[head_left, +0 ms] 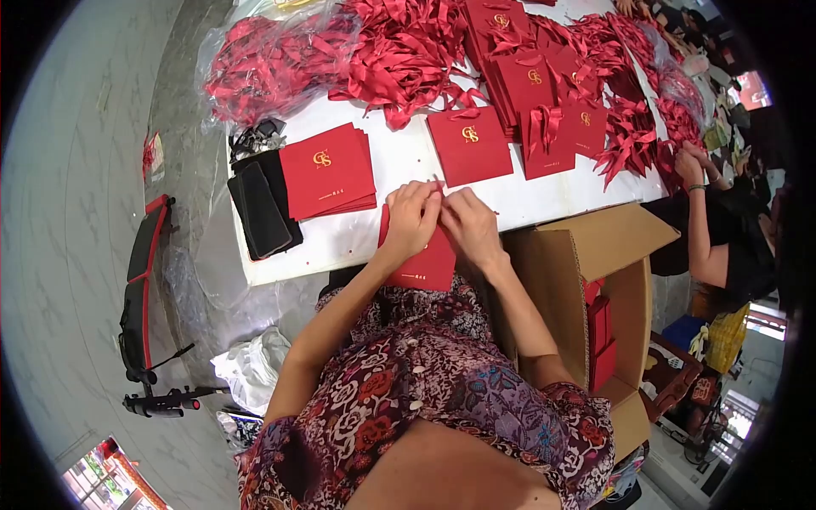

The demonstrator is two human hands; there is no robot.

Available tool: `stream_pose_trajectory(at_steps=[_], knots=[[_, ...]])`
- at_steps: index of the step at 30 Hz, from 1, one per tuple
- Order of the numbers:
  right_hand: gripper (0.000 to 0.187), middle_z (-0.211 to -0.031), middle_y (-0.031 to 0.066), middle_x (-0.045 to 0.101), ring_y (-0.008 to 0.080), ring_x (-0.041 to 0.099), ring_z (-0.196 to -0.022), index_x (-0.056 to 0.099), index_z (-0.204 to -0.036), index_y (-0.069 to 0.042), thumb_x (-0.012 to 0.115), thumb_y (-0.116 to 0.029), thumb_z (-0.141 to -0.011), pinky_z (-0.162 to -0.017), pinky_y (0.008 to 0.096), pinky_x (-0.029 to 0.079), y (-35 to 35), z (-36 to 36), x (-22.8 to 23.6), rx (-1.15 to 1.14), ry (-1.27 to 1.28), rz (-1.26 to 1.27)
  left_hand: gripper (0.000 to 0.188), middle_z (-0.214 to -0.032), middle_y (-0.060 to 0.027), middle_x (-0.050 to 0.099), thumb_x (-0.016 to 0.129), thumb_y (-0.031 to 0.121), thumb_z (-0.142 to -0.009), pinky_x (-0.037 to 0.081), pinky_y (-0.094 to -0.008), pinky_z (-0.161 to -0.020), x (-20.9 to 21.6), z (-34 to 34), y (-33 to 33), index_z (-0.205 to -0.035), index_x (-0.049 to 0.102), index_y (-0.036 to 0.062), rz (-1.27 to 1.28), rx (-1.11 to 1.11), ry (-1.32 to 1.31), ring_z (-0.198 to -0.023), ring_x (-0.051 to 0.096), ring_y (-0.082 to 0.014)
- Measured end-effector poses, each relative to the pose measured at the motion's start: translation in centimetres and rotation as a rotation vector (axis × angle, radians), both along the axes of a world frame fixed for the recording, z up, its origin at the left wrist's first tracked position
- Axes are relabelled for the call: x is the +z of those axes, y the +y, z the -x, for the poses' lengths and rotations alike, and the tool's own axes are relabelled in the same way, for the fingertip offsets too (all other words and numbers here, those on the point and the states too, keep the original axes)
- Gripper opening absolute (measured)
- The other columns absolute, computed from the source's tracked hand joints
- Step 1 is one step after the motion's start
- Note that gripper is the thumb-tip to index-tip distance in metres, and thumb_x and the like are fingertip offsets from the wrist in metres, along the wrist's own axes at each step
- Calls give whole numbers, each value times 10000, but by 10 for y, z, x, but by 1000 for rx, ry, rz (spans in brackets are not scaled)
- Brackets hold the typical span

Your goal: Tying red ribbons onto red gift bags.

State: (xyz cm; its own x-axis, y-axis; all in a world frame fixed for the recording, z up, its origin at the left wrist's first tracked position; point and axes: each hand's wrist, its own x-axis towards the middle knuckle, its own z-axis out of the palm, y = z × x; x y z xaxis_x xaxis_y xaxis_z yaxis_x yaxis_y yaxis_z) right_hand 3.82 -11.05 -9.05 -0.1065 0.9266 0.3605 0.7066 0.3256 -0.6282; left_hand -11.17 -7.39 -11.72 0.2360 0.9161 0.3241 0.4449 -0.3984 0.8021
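Observation:
My left hand (412, 217) and my right hand (469, 225) are together at the near edge of the white table (527, 191). Both grip the top of a red paper bag (429, 265) that hangs down over the table edge toward my lap. My fingertips pinch at the bag's upper rim. A small stack of flat red bags with a gold emblem (327, 170) lies just left of my hands. Another single red bag (469, 144) lies right beyond them.
Heaps of red ribbon (391, 51) cover the far table, some in a clear plastic bag (255, 64). More red bags with ribbons (544, 93) are stacked far right. A black phone (263, 212) lies left. An open cardboard box (595, 280) stands at my right. Another person's hands (690, 161) work there.

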Motion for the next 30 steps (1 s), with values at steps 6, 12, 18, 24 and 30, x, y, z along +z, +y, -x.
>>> stream_pose_trajectory(at_steps=[6, 12, 18, 24, 30], knots=[[134, -904, 94, 643, 197, 665, -765, 662, -1013, -9, 692, -61, -894, -682, 293, 535, -7, 6, -9, -8, 371, 200, 171, -878, -98, 671, 558, 158, -960, 405, -379, -825, -22, 5, 3, -966, 690, 49, 119, -72, -146, -849, 633, -270], [136, -903, 64, 656, 111, 640, -744, 676, -997, 18, 686, -97, -926, -672, 252, 515, 5, 9, -15, -194, 584, 292, 114, -869, -98, 649, 568, 123, -939, 398, -398, -814, -22, 3, 0, -946, 652, 46, -25, -47, 6, -858, 619, -282], [130, -887, 74, 638, 120, 632, -729, 683, -965, 22, 693, -97, -914, -658, 257, 501, 12, 11, -33, -204, 625, 298, 154, -910, -95, 611, 606, 74, -879, 391, -409, -825, -23, 7, -2, -1029, 635, 61, -83, -106, 35, -898, 590, -281], [120, -925, 147, 656, 305, 672, -823, 686, -1013, -14, 669, -61, -904, -722, 363, 528, -4, 7, 5, -209, 286, 56, 415, -1129, -118, 588, 747, 174, -799, 424, -401, -846, 15, 31, -20, -1180, 630, 59, -163, -32, 396, -1044, 531, -306], [138, -912, 152, 648, 329, 660, -829, 702, -1010, -25, 685, -23, -873, -737, 378, 527, -24, 31, -9, -75, 179, 162, 507, -1148, -133, 575, 768, 229, -782, 448, -407, -868, 15, 39, -36, -1218, 599, 32, -111, 22, 546, -1050, 527, -319]])
